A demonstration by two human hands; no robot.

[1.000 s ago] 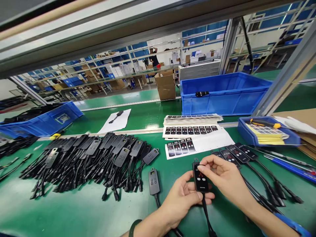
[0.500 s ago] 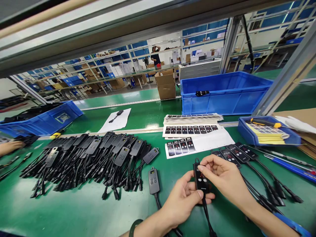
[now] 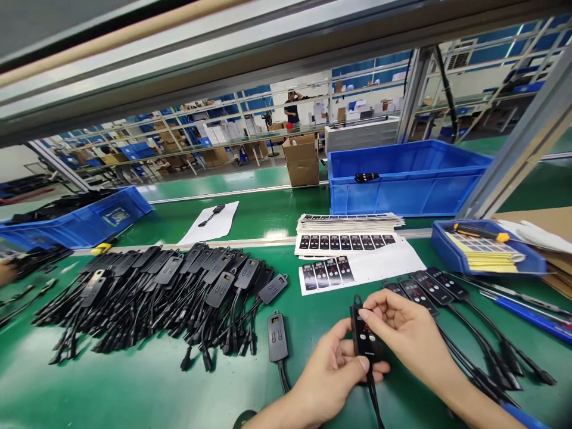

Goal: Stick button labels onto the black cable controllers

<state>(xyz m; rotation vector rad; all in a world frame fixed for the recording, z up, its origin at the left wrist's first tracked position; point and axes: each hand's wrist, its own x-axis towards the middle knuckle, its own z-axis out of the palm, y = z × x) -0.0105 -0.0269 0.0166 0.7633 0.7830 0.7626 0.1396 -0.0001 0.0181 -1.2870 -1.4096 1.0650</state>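
Note:
My left hand [image 3: 330, 369] is closed around a small black controller [image 3: 367, 345] with a cable hanging from its lower end. Its face carries a dark glossy label with red marks and white button prints. On the upper part of that face, the thumb of my right hand [image 3: 402, 328] presses at the label, its fingers curled beside the edge. To the left lies a single controller without a label [image 3: 277, 338], showing a small display window. Several labelled controllers [image 3: 431, 287] rest right of my hands. Behind them is a white label sheet [image 3: 375, 268] with several dark labels.
A heap of black controllers with cables [image 3: 170, 298] covers the left of the green bench [image 3: 156, 393]. Blue bins [image 3: 402, 193] stand at the back right and far left [image 3: 111, 211]. A small blue tray [image 3: 487, 262], tweezers and a blue pen [image 3: 527, 316] lie right. Another person's hand [image 3: 5, 271] is far left.
The view has tilted slightly, so the bench sits a little lower. Both my hands keep nearly the same hold on the controller. The other person's hand at far left has drawn outward.

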